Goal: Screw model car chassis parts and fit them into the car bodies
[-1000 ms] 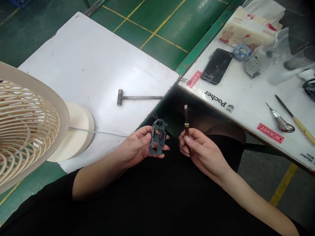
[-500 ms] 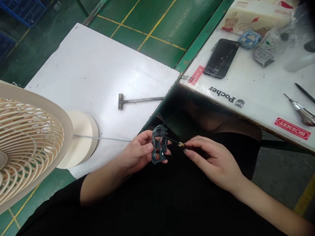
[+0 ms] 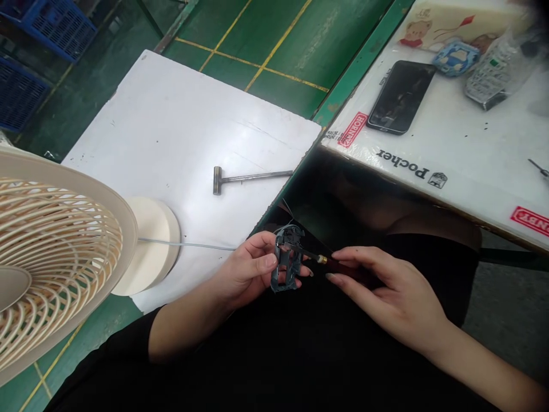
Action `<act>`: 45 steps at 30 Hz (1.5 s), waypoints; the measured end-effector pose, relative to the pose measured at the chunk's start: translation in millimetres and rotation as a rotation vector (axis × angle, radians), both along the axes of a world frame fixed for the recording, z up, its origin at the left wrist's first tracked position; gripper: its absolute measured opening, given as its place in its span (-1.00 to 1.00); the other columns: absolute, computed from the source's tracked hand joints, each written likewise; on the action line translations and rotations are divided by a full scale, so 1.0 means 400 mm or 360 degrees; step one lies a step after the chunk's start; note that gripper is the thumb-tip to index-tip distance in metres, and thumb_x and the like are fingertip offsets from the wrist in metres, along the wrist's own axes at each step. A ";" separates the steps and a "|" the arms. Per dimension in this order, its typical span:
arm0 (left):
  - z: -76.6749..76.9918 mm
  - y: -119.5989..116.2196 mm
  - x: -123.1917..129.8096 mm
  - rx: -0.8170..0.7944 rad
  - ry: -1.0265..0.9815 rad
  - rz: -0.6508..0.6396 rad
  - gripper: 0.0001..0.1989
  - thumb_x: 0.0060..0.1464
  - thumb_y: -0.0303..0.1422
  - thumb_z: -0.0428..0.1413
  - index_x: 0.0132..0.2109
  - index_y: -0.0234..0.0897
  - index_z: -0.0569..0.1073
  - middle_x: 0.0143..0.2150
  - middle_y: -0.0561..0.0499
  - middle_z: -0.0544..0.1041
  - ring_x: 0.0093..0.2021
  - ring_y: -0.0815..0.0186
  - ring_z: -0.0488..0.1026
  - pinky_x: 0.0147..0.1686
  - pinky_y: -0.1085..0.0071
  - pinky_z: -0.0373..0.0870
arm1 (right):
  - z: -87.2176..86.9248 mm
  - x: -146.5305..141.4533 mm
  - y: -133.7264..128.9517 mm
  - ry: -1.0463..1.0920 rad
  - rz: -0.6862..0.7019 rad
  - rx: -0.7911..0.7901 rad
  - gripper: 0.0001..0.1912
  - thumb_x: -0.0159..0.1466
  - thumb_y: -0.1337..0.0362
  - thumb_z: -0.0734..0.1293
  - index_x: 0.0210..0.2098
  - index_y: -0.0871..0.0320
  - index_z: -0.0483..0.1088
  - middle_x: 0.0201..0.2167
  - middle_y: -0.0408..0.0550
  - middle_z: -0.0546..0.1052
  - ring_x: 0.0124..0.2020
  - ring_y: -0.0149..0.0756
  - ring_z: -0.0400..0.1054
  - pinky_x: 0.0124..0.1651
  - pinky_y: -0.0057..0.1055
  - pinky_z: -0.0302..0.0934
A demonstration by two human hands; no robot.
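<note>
Frame piece (image 3: 283,280), left hand (image 3: 246,269) | brass-collared tool (image 3: 321,259), right hand (image 3: 386,292), tip on frame

We're out on a factory workshop floor here: green painted floor (image 3: 291,51) ruled with yellow lines! Blue plastic crates (image 3: 58,28) sit on it, right beside a white-topped work desk (image 3: 472,171).

- Green floor (image 3: 283,51), painted with yellow lines
- Grey floor (image 3: 510,309) at lower right
- Blue crates (image 3: 55,28) stacked beyond the green floor, at upper left
- White board (image 3: 180,114) lying flat
- Cream fan (image 3: 55,257) on a round base (image 3: 154,246), on the board
- White-topped table (image 3: 463,166) with green edging (image 3: 360,63)
</note>
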State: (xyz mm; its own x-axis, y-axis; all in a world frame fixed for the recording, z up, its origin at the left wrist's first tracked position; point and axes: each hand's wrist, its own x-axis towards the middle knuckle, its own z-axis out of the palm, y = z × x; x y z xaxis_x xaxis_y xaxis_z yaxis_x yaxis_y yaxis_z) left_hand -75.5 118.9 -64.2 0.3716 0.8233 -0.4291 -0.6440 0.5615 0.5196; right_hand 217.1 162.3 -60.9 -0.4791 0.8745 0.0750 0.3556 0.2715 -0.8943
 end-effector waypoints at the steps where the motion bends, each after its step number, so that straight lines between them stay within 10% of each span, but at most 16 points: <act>1: -0.001 0.000 -0.001 -0.0010 0.0006 -0.0004 -0.61 0.28 -0.21 0.60 0.02 -0.23 0.61 0.03 -0.11 0.85 0.07 -0.03 0.88 0.04 0.14 0.85 | 0.002 -0.001 0.000 0.0009 -0.0002 0.0007 -0.75 0.52 0.22 0.59 0.16 -0.12 0.67 -0.12 -0.14 0.83 -0.24 -0.19 0.78 -0.21 -0.35 0.68; 29: -0.004 -0.010 -0.001 0.0128 0.0087 -0.0024 -0.72 0.39 -0.18 0.52 0.02 -0.24 0.68 -0.02 -0.18 0.87 -0.06 0.13 0.87 -0.06 0.34 0.81 | 0.014 -0.005 0.002 0.0046 0.0178 0.0007 -0.71 0.61 0.33 0.45 0.21 -0.06 0.73 -0.07 -0.15 0.88 -0.27 -0.29 0.80 -0.14 -0.45 0.71; 45: -0.007 -0.017 0.009 0.0252 0.0289 0.0033 -0.61 0.48 -0.21 0.44 0.36 -0.06 0.78 0.17 -0.23 0.84 0.02 0.13 0.85 0.06 0.29 0.80 | 0.013 -0.017 0.001 0.0021 0.0211 -0.0077 -0.70 0.62 0.36 0.42 0.23 0.01 0.73 0.05 -0.15 0.87 -0.09 -0.35 0.82 0.03 -0.56 0.67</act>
State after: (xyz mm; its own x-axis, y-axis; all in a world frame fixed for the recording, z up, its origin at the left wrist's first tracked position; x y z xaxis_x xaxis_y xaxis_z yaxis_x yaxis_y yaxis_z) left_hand -71.8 112.2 -66.9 0.2826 0.8922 -0.3523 -0.5422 0.4515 0.7086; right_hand 210.2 162.9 -55.7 -0.5902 0.8062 0.0416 0.3072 0.2719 -0.9120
